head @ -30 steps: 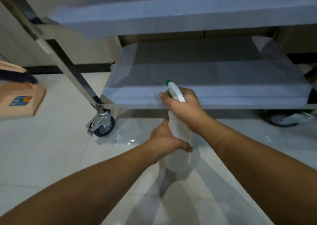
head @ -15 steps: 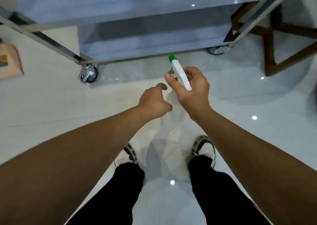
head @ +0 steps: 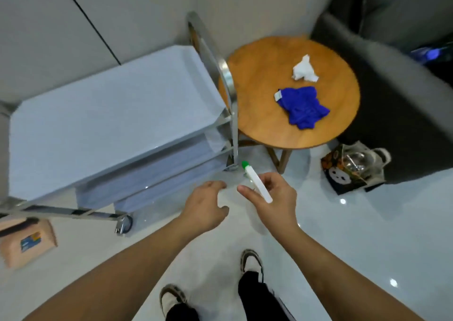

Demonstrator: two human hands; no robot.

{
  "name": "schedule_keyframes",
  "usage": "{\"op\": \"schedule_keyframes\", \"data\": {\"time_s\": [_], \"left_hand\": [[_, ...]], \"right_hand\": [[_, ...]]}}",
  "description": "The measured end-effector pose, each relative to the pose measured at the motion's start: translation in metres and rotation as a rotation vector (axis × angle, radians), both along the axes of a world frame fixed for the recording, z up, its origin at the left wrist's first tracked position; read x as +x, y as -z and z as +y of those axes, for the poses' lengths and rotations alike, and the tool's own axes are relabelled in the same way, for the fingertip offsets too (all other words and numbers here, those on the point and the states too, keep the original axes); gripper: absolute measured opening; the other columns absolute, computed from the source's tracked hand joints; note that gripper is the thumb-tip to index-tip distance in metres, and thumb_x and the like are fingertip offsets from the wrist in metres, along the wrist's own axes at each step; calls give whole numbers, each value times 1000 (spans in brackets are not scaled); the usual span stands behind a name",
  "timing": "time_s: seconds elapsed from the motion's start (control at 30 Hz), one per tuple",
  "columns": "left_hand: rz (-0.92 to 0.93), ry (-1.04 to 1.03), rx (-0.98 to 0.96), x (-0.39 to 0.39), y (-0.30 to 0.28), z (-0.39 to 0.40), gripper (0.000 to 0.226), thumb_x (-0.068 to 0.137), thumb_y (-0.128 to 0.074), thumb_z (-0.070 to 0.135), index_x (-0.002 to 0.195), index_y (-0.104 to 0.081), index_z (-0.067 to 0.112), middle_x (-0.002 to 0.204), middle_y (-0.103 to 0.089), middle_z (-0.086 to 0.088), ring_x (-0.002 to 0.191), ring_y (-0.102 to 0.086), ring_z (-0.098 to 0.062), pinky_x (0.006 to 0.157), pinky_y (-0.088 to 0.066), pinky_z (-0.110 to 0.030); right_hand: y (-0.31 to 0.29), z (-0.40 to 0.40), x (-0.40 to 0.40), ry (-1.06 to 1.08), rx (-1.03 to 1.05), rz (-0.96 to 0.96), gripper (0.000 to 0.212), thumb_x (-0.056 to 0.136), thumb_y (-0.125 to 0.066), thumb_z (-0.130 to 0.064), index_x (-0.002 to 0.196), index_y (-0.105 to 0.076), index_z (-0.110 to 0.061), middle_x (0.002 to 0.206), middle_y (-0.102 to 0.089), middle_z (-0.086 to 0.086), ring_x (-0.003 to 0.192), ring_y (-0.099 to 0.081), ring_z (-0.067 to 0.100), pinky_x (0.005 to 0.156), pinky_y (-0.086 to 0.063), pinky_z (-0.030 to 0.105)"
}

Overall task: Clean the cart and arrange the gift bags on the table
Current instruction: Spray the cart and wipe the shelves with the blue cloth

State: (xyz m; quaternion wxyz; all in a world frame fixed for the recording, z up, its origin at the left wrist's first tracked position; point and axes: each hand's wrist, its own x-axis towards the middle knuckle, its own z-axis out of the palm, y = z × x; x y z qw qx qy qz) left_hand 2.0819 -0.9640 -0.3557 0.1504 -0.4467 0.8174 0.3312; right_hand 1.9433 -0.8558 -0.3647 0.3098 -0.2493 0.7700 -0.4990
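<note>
Currently right hand point(head: 274, 195) grips the spray bottle point(head: 257, 183) head, green nozzle pointing far-left toward the cart point(head: 107, 115). Left hand point(head: 206, 205) holds nothing, fingers loosely curled, just left of the bottle. Round wooden worktop point(head: 264, 129) right of the cart carries a blue cloth point(head: 302, 107) and white tissue point(head: 304, 72). Gift bag point(head: 353, 167) sits on the floor, right of the worktop.

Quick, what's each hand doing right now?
Left hand: open, loosely curled, holding nothing.
Right hand: gripping the spray bottle.
</note>
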Motion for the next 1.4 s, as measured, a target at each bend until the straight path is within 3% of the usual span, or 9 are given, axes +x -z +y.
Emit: {"op": "schedule_keyframes", "data": {"time_s": [0.2,0.37,0.6,0.8,0.9,1.03,1.17,1.3,1.4], "left_hand": [[117,71,-127,-84,-78,-20,52,88,-67,27,137,-53,23,137,-54,-5,125,-51,-25,97,-40,-29],[146,190,-178,-140,-104,-58,63,87,-67,35,145,-45,27,145,-47,-1,131,-46,-24,106,-42,-36],[190,277,-233,-199,-100,-148,65,89,-67,35,148,-43,25,149,-44,-4,136,-41,-25,109,-40,-37],[161,279,-176,-231,-82,-231,65,91,-64,37,150,-41,23,149,-44,-6,136,-41,-27,109,-39,-36],[167,304,-128,-244,-71,-264,64,94,-62,37,151,-38,23,148,-43,-6,137,-39,-27,110,-37,-33],[186,306,-123,-253,-55,-296,62,96,-60,37,152,-38,23,151,-41,-4,139,-35,-25,112,-32,-33],[262,200,-10,-265,-37,-310,59,96,-61,34,150,-42,22,152,-41,-4,138,-36,-25,109,-33,-32],[271,198,47,-274,-29,-307,56,95,-63,34,146,-47,19,147,-46,-5,134,-40,-26,105,-38,-35],[235,218,65,-279,-24,-305,55,95,-63,36,144,-49,17,143,-48,-7,132,-41,-26,105,-41,-37]], "right_hand": [[-66,9,-76,110,-106,133,35,70,-92,-31,84,-66,-14,74,-64,-6,72,-59,3,60,-43,12],[-73,-10,-124,162,-100,196,27,76,-87,-33,80,-67,-16,69,-63,-6,69,-58,3,57,-41,11],[-38,-83,-186,85,169,319,30,81,-78,-51,75,-67,-24,63,-61,-6,61,-58,10,54,-41,26],[-15,-165,-213,32,239,288,28,86,-78,-38,70,-59,-25,60,-58,-8,59,-53,7,54,-33,22],[-8,-206,-231,-28,305,309,18,90,-75,-33,84,-64,-20,69,-59,-11,68,-56,10,59,-38,27],[2,-252,-245,-58,396,319,22,95,-69,-32,106,-68,-13,85,-65,1,80,-60,17,70,-50,38],[6,-296,-249,-56,424,321,25,100,-62,-21,124,-64,-13,86,-61,2,81,-56,19,65,-38,32],[6,-321,-257,-75,493,356,24,98,-64,-25,120,-65,-16,83,-59,-2,77,-54,17,57,-31,28],[6,-314,-266,-25,503,312,33,94,-70,-30,123,-64,-17,85,-65,-2,76,-58,14,56,-37,24]]}}
